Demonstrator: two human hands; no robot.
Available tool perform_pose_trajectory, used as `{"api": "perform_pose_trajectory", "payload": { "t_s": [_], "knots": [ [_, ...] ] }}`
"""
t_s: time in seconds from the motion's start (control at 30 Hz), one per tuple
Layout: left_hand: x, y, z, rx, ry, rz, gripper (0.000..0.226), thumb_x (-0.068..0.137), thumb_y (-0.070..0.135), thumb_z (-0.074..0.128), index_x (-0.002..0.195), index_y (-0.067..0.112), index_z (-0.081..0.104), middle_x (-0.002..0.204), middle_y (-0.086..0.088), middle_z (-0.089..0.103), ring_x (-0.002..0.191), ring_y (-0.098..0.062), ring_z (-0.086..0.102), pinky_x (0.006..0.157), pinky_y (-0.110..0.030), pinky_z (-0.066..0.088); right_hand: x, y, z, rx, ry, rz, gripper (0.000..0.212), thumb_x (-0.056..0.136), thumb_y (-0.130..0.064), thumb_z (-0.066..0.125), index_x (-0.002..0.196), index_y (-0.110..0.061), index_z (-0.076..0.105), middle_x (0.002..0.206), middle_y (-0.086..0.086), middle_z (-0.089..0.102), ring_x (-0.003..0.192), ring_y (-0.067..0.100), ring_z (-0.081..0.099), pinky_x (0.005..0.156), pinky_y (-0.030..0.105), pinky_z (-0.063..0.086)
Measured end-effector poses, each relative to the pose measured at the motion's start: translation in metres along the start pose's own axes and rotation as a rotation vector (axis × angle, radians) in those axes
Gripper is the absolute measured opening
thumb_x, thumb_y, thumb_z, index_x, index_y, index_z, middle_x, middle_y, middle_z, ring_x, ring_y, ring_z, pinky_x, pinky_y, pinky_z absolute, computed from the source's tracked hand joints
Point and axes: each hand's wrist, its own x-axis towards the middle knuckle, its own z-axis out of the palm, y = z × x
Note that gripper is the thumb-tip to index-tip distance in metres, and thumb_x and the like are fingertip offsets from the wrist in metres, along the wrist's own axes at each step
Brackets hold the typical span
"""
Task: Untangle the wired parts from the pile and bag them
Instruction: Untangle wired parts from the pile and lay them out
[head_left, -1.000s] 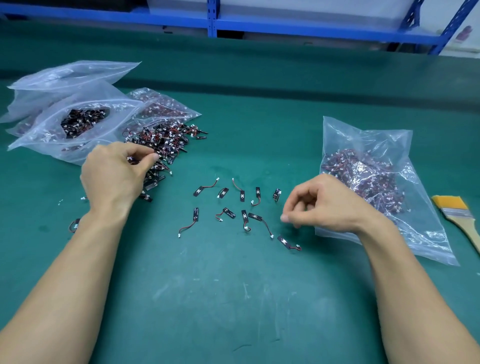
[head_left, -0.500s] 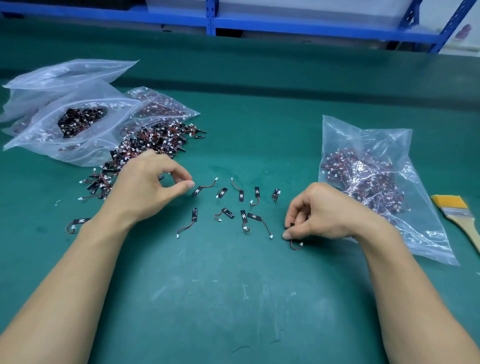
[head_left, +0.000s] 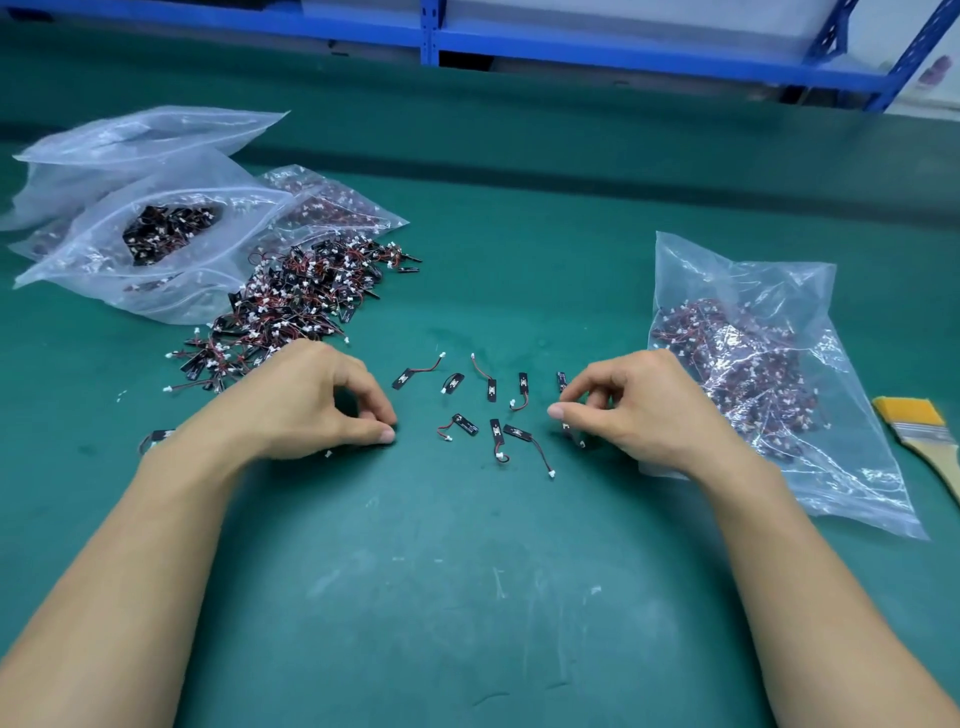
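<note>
A tangled pile of black wired parts (head_left: 291, 306) with red wires and white plugs lies on the green mat at the left. Several separated wired parts (head_left: 465, 423) lie spread out in the middle. My left hand (head_left: 306, 400) rests on the mat just left of them, its thumb and forefinger pinched together over a wired part whose white plug (head_left: 327, 453) shows beneath the palm. My right hand (head_left: 644, 410) hovers at the right of the spread, fingers curled, pinching a small wired part (head_left: 571, 434) that hangs below the thumb.
An open clear bag (head_left: 93, 260) holding parts lies at the far left among other clear bags. A filled clear bag (head_left: 810, 467) lies at the right, with a yellow-bristled brush (head_left: 919, 431) beyond it. One stray part (head_left: 156, 436) lies beside my left wrist. Blue shelving (head_left: 623, 47) stands behind.
My left hand left the pile and came down at the left edge of the spread parts. My right hand picked a part off the mat and rose toward the middle.
</note>
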Motion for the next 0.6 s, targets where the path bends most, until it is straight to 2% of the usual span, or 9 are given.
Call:
{"api": "perform_pose_trajectory", "payload": {
  "t_s": [0.17, 0.3, 0.4, 0.5, 0.6],
  "knots": [
    [0.004, 0.03, 0.018, 0.066, 0.252, 0.167, 0.013, 0.079, 0.043, 0.075, 0.075, 0.031, 0.077, 0.066, 0.015, 0.064, 0.069, -0.011, 0.058, 0.068, -0.032, 0.048, 0.0, -0.006, 0.004, 0.025, 0.034, -0.108, 0.006, 0.082, -0.028, 0.08, 0.078, -0.027, 0.076, 0.053, -0.016, 0.061, 0.05, 0.007, 0.053, 0.057, 0.019, 0.039],
    [0.014, 0.053, 0.046, 0.195, 0.358, 0.143, 0.013, 0.081, 0.039, 0.08, 0.074, 0.029, 0.075, 0.053, 0.015, 0.043, 0.064, -0.016, 0.041, 0.062, -0.03, 0.037, 0.0, -0.011, 0.012, 0.015, -0.036, -0.141, 0.003, 0.083, -0.027, 0.081, 0.084, -0.028, 0.078, 0.05, -0.02, 0.053, 0.052, 0.006, 0.051, 0.058, 0.025, 0.038],
    [0.021, 0.053, 0.055, 0.295, 0.342, 0.074, 0.022, 0.08, 0.054, 0.074, 0.076, 0.032, 0.076, 0.053, 0.018, 0.035, 0.07, -0.015, 0.037, 0.068, -0.03, 0.03, -0.001, -0.014, 0.017, -0.017, -0.076, -0.142, 0.006, 0.084, -0.032, 0.079, 0.09, -0.031, 0.079, 0.053, -0.024, 0.054, 0.056, 0.003, 0.051, 0.059, 0.026, 0.038],
    [0.021, 0.05, 0.057, 0.34, 0.308, 0.024, 0.029, 0.079, 0.063, 0.069, 0.08, 0.035, 0.076, 0.057, 0.016, 0.039, 0.073, -0.014, 0.038, 0.07, -0.03, 0.029, -0.001, -0.017, 0.019, -0.045, -0.093, -0.129, 0.009, 0.086, -0.034, 0.076, 0.094, -0.034, 0.079, 0.053, -0.024, 0.054, 0.058, 0.001, 0.051, 0.06, 0.027, 0.038],
    [0.019, 0.049, 0.055, 0.322, 0.281, 0.001, 0.028, 0.077, 0.064, 0.07, 0.079, 0.037, 0.074, 0.057, 0.016, 0.044, 0.073, -0.012, 0.04, 0.07, -0.03, 0.03, -0.001, -0.02, 0.021, -0.083, -0.112, -0.13, 0.01, 0.088, -0.036, 0.074, 0.097, -0.036, 0.079, 0.053, -0.02, 0.053, 0.057, 0.0, 0.049, 0.064, 0.03, 0.046]
  ]
}}
